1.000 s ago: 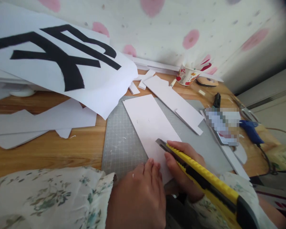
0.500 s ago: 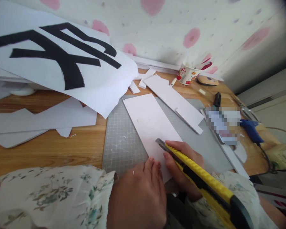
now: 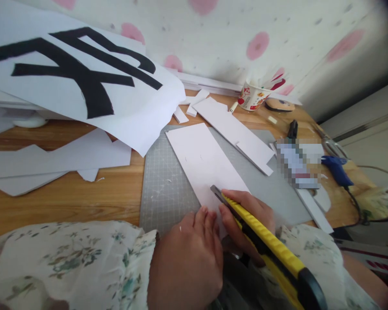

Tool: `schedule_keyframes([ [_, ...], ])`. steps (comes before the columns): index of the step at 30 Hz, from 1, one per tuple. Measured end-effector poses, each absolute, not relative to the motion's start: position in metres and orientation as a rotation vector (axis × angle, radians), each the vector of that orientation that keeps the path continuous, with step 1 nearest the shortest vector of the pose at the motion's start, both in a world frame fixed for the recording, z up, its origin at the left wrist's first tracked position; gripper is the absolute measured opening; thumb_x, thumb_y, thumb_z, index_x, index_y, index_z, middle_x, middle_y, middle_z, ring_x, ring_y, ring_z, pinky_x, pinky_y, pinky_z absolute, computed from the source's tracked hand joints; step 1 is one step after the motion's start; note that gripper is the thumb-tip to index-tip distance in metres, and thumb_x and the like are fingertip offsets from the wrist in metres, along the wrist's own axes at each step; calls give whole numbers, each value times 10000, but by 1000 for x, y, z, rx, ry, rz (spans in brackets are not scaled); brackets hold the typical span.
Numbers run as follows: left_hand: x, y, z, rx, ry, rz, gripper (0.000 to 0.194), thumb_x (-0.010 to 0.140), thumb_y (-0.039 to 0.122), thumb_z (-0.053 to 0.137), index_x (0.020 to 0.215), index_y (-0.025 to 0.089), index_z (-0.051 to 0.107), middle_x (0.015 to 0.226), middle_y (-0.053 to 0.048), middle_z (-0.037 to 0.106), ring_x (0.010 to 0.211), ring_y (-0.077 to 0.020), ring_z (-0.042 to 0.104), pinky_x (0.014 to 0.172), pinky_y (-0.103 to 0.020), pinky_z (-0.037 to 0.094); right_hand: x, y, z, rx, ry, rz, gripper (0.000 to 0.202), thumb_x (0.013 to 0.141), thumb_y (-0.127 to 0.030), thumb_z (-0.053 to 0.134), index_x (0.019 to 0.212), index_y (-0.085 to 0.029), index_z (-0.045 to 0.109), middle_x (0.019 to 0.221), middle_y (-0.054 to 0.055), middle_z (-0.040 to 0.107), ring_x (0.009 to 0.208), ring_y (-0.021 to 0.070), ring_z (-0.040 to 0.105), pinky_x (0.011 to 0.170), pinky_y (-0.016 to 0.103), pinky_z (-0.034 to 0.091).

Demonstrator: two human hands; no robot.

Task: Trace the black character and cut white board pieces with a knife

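Observation:
A white foam board strip (image 3: 203,159) lies slantwise on the grey cutting mat (image 3: 163,189). My left hand (image 3: 189,254) rests on the near end of the strip, its fingers lying close together on the surface and gripping nothing. In my right hand (image 3: 245,217) is a yellow and black utility knife (image 3: 261,234), with the blade out and its tip at the strip's face, just ahead of my left fingertips. Whether the blade touches the board I cannot tell. Two short curved marks show farther up the strip.
Behind the strip lies another white board piece (image 3: 233,133). A paper with black strokes (image 3: 142,112) overhangs the mat's far left corner. White offcuts (image 3: 61,157) lie left. A paper cup (image 3: 252,95), a blue corded tool (image 3: 338,170) and scissors (image 3: 334,146) are on the right.
The view has shifted slightly. The knife's back end has swung a little to the left with my right hand, while its tip stays near the same spot. My left hand keeps its place.

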State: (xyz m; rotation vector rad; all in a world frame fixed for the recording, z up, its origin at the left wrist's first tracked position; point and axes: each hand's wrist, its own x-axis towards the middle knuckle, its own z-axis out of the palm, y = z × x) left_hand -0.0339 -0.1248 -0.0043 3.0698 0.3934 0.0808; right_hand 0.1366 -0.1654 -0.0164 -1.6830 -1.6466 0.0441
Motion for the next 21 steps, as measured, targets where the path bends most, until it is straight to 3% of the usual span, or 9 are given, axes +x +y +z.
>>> schedule_keyframes([
  [4, -32, -124, -1, 3102, 388, 182, 361, 963, 104, 473, 1236, -5, 682, 1246, -247, 699, 1142, -319, 714, 880, -400, 626, 135, -171, -20, -1667, -1643, 17, 129, 853, -221, 611, 971, -268, 634, 630, -21, 699, 536, 193, 695, 463, 268, 539],
  [9, -32, -124, -1, 3141, 352, 282, 336, 945, 84, 476, 1160, -3, 720, 1194, -253, 721, 1061, -325, 747, 837, -400, 635, 133, -180, -17, -1641, -1675, -39, 206, 822, -185, 595, 1004, -270, 641, 649, -8, 715, 551, 213, 714, 499, 292, 583],
  [21, -33, -122, 1, 3223, 272, 319, 351, 900, 51, 491, 1153, -35, 718, 1220, -293, 696, 1094, -359, 730, 828, -425, 642, 125, -208, -15, -1658, -1736, -109, 264, 831, -144, 581, 1066, -266, 581, 701, 22, 725, 582, 216, 722, 524, 293, 603],
])
